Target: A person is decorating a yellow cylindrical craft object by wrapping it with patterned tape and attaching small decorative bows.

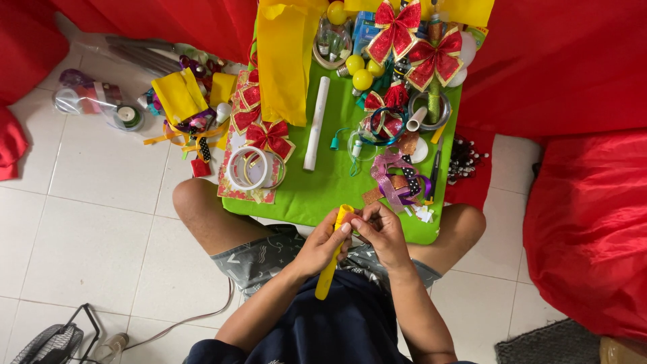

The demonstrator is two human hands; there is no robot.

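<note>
My left hand [323, 244] grips a yellow rolled tube [328, 276] that slants down over my lap, its top end at the near edge of the green table [337, 185]. My right hand [381, 229] has its fingers pinched at the tube's top end, touching it next to my left thumb. What the fingertips hold there is hidden. Both hands are close together just in front of the table edge.
The table carries red glitter bows [435, 61], yellow bulbs [362, 79], a white rolled tube [315, 123], tape rings [249, 168], purple ribbon [387, 176] and yellow paper [283, 61]. More ribbons and a tape roll [127, 116] lie on the floor left. Red fabric surrounds; a fan [47, 340] stands bottom left.
</note>
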